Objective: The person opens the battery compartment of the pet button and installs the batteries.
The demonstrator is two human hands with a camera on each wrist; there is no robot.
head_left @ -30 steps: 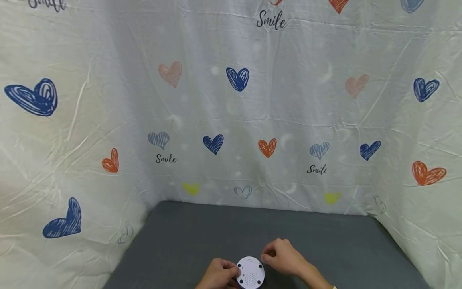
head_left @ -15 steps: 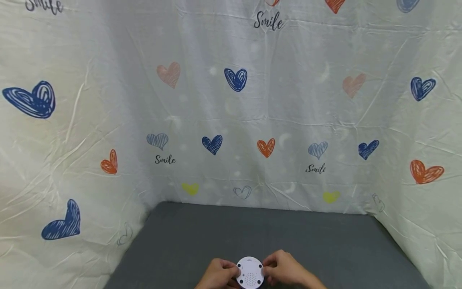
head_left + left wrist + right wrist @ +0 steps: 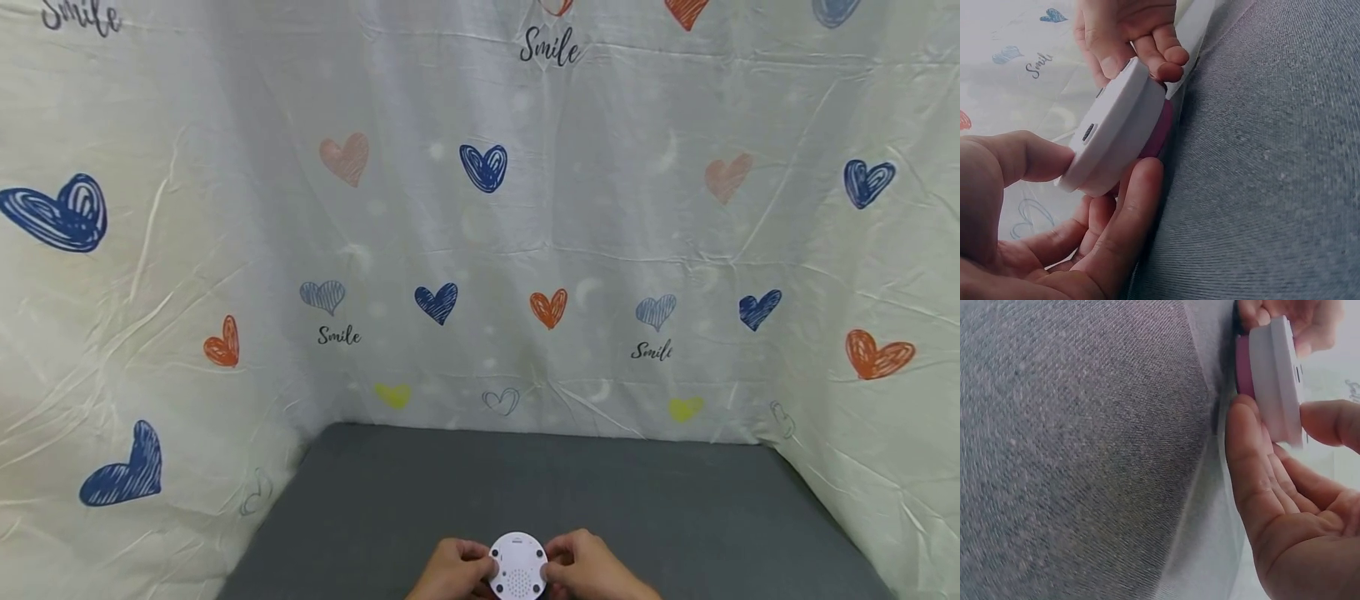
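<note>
A round white device [image 3: 518, 560] is held between the two hands at the bottom of the head view. Its flat face, turned up toward the head camera, has dark round feet and a patch of small holes. My left hand [image 3: 452, 570] pinches the left edge, thumb on the flat face and fingers underneath. On the opposite edge, my right hand [image 3: 595, 568] grips it the same way. The left wrist view shows a small dark slot on the white rim [image 3: 1089, 132]. A pink part [image 3: 1245, 365] shows on the underside in the right wrist view.
A dark grey tabletop [image 3: 540, 475] extends beyond the hands. White curtains [image 3: 555, 208] printed with hearts and the word "Smile" enclose it at the back and both sides.
My right hand, at first raised just off the device's right edge, has come down and taken hold of that edge. The left hand keeps its grip. The head view has shifted slightly.
</note>
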